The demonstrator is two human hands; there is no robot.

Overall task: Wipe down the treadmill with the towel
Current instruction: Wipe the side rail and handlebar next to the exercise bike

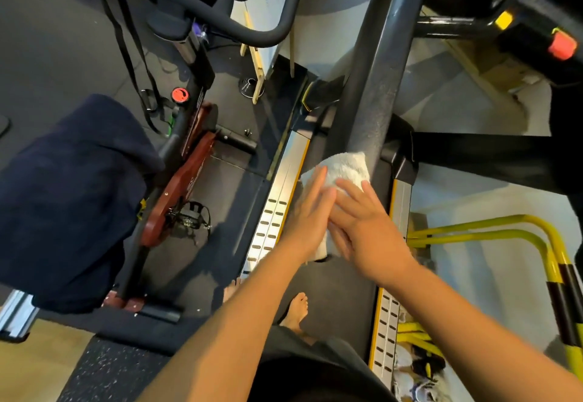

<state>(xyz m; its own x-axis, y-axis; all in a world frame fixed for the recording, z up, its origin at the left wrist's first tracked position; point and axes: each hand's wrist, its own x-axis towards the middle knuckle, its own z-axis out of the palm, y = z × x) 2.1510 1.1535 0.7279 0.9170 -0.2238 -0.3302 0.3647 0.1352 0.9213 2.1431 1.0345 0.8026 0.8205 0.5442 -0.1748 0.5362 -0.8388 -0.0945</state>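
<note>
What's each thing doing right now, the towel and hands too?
towel: bunched, pressed against the treadmill post
treadmill post: slanted, towel at its lower end
left hand: fingers straight, flat on towel
right hand: fingers straight, on towel, touching left hand
dark cloth: draped over exercise bike

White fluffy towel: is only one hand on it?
No, both the left hand and the right hand rest with straight fingers on the white fluffy towel by the treadmill's dark grey upright post.

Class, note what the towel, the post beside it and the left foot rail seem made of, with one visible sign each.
Towel: white cotton terry, probably; fluffy nap.
Post: likely metal, painted dark grey, matte; dusty speckles.
Foot rail: brushed aluminium, seemingly; silvery sheen.
</note>
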